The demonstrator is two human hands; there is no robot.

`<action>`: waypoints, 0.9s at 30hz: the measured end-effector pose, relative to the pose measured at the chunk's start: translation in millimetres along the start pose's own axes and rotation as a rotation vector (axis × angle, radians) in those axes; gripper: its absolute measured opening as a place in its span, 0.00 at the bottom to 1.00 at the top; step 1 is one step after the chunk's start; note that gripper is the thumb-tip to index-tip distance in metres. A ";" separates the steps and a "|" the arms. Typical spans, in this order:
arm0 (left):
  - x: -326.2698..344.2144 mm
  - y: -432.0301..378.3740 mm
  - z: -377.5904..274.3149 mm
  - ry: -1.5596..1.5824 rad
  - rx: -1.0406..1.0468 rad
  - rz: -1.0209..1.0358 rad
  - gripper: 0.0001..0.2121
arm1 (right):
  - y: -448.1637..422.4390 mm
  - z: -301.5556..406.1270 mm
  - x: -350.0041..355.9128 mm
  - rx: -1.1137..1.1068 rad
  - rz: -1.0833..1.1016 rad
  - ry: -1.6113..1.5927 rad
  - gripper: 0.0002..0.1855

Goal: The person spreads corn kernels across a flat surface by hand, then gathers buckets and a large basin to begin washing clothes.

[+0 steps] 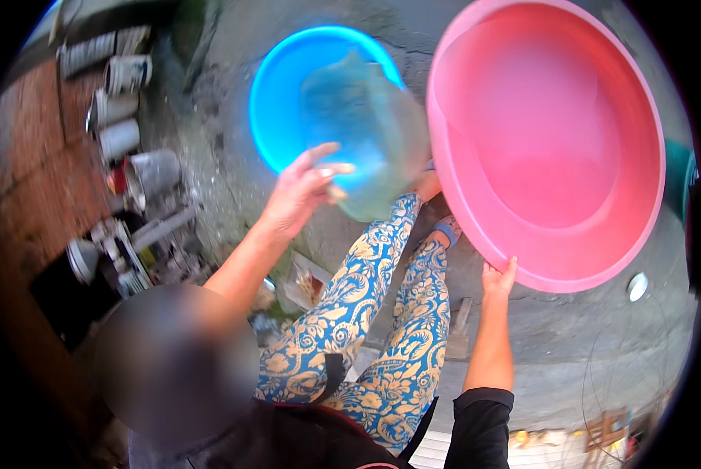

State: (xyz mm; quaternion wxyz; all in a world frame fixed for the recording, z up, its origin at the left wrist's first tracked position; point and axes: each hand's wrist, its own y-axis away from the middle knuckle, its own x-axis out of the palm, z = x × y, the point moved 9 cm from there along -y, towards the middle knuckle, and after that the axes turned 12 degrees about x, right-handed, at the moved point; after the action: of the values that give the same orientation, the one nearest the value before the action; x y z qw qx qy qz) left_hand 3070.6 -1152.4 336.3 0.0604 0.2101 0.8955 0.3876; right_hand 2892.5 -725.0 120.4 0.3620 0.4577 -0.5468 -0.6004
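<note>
My right hand (498, 278) grips the lower rim of a large pink plastic basin (552, 246), thumb on top of the rim. The basin's inside faces up towards me and holds nothing visible. To its left, a round blue plastic basin (280, 111) is partly covered from view by a blurred, translucent greenish sheet (356, 105), possibly a bag or mesh. At that sheet's lower left edge is my left hand (309, 186), fingers partly spread; whether they pinch the sheet is unclear.
Several pale buckets (120, 139) line the left side near reddish paving (39, 182). Mixed clutter lies below them. A small white round object (637, 286) is on the concrete ground (567, 328) at right. My feet stand between the basins; a green container (677, 176) is partly hidden behind the pink basin.
</note>
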 end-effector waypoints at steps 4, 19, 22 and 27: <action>-144.4 84.8 77.1 0.178 0.039 -0.435 0.23 | -12.0 8.3 -4.3 -0.020 -0.001 0.059 0.24; -348.3 190.9 463.8 0.313 -0.596 -1.221 0.08 | -72.8 58.5 -17.8 -0.171 -0.196 0.323 0.21; -373.4 181.4 502.2 0.453 -0.611 -1.312 0.09 | -55.3 49.7 -10.3 -0.135 -0.341 0.428 0.22; -392.8 171.3 511.2 0.654 -0.475 -1.372 0.10 | -26.0 5.1 31.0 -0.251 -0.390 0.591 0.24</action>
State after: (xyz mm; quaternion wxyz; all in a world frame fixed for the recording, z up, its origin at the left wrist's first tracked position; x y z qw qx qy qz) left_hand 3620.8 -871.9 84.3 0.0629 -0.5311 0.6909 0.4864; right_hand 2879.5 -748.8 89.8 0.4363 0.6589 -0.2436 -0.5622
